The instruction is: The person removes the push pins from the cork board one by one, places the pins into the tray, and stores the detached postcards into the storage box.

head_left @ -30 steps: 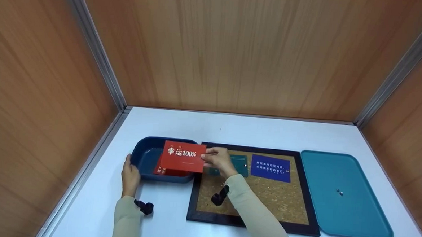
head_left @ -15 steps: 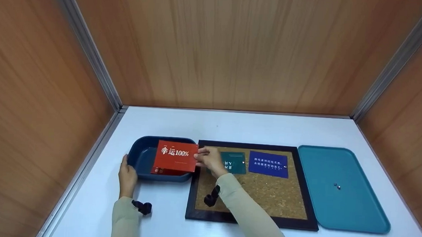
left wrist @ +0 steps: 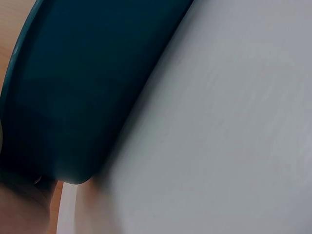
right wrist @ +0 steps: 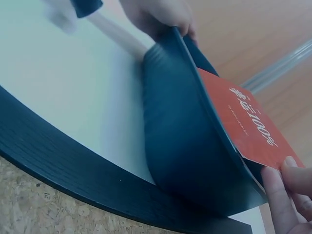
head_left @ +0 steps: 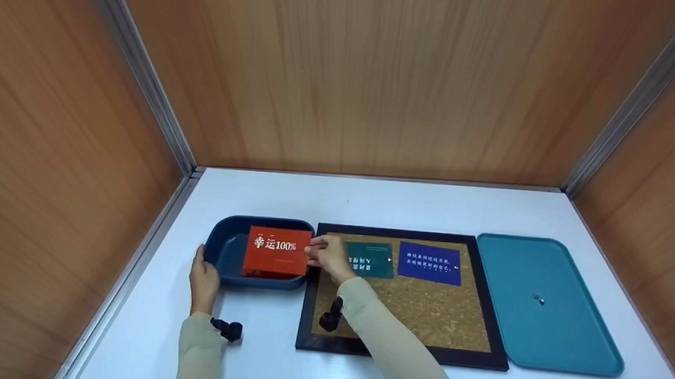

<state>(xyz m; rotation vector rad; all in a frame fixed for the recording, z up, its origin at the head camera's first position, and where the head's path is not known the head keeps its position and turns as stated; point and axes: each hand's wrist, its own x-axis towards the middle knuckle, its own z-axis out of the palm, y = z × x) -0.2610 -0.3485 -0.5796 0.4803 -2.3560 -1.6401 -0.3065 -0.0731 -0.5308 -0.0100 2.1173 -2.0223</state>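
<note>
In the head view a dark blue plastic basin [head_left: 224,277] stands on the left of the table. My left hand [head_left: 204,283] holds its left end near the front corner; the right wrist view shows that hand [right wrist: 163,14] at the rim. My right hand [head_left: 329,258] pinches the right edge of a red card [head_left: 276,258] with white lettering, between thumb and fingertips. The card lies over the basin's opening, apparently on other red paper showing under its lower edge; how deep it sits is unclear. The basin's outer wall [left wrist: 87,87] fills the left wrist view's upper left.
A black-framed cork board [head_left: 412,315] lies against the basin's right side, bearing a green card [head_left: 371,262] and a blue card [head_left: 429,265], each with a small pin. Right of it lies a teal tray [head_left: 549,339] with small shiny pins [head_left: 539,299]. Wood-grain panels surround the table.
My right hand has carried the red card a little left and down over the basin, uncovering more of the green card. My left hand stays at the basin. The head view has shifted slightly.
</note>
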